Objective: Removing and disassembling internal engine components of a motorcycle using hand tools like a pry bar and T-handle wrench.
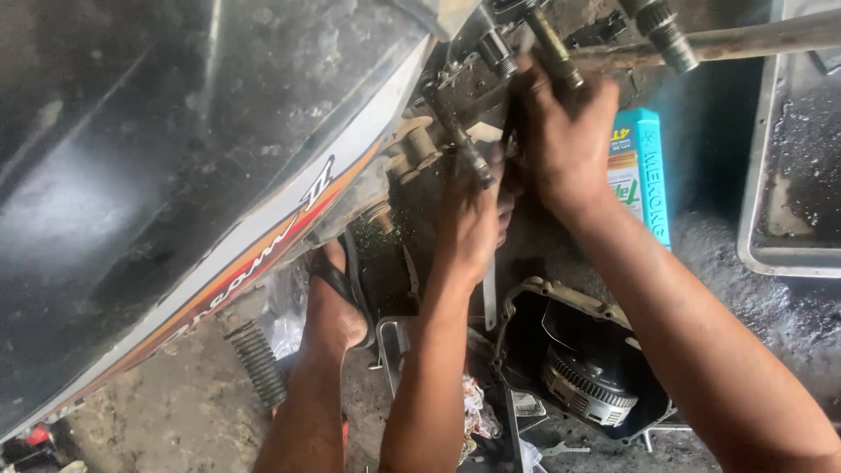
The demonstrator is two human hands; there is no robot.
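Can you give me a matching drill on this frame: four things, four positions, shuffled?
Things:
1. teal carton
2. coil spring
3. metal tray
4. engine cover

Places:
A. far right edge of the view
B. on the floor, lower left, under the bike's side panel
C. standing just right of the right hand
D. on the floor between the two forearms, below the left hand

Pairs: 1-C, 2-B, 3-A, 4-D
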